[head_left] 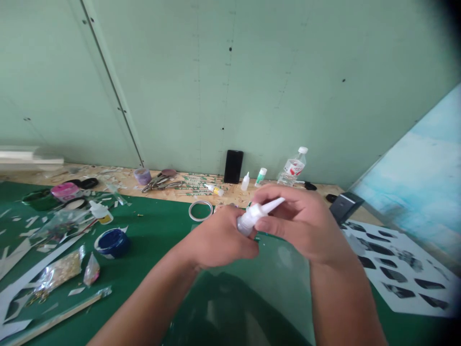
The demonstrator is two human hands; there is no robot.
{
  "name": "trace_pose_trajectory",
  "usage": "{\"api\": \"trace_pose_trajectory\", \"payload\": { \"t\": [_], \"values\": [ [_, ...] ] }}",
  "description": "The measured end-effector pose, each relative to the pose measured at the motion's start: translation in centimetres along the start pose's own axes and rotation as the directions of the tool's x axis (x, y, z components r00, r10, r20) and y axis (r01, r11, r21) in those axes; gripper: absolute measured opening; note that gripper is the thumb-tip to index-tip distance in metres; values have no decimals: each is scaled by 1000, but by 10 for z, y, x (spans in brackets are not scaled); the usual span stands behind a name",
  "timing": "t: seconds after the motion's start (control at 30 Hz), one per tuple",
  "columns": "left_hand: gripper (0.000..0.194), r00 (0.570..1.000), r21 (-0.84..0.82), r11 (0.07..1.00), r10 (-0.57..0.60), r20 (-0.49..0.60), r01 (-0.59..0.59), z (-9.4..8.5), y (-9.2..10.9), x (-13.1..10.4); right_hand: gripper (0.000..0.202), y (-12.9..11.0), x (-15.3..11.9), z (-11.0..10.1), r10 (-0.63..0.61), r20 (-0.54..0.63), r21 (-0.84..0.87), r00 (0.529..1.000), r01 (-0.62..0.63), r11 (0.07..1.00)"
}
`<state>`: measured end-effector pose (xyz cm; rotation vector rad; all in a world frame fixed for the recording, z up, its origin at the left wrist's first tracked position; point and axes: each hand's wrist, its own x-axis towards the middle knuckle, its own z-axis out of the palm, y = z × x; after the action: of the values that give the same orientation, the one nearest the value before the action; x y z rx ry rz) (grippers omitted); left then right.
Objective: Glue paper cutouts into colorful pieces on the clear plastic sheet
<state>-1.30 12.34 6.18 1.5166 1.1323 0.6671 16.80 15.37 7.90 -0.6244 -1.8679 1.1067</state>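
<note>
A white glue bottle (248,222) with a long tapered nozzle is held tilted above the bench, its tip pointing up and to the right. My left hand (219,238) is wrapped round its body, so most of the label is hidden. On the other side, my right hand (302,221) curls about the neck and nozzle, thumb against the collar and fingers behind. Below both hands lies a clear sheet (284,274) on the green mat (154,230). Just behind my left hand is a silver ring (200,211).
Along the wall stand a black phone (233,166), a small dropper bottle (245,181), a glue stick (260,177) and a water bottle (293,167). Pliers (160,182) lie further left. A blue paint jar (112,243) and scraps cover the left side. Right is a sheet with dark shapes (394,274).
</note>
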Motion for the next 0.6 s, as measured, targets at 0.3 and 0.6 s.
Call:
{"api": "trace_pose_trajectory", "payload": {
  "t": [0.3, 0.6],
  "values": [
    [25, 997, -125, 990, 60, -46, -66, -11, -2, -3, 20, 14, 3, -18, 103, -183, -322, 978, -159, 933],
    [20, 965, 328, 944, 53, -256, 35, -15, 8, -8, 21, 25, 4, 19, 477, 230, -805, 848, -110, 583]
  ]
}}
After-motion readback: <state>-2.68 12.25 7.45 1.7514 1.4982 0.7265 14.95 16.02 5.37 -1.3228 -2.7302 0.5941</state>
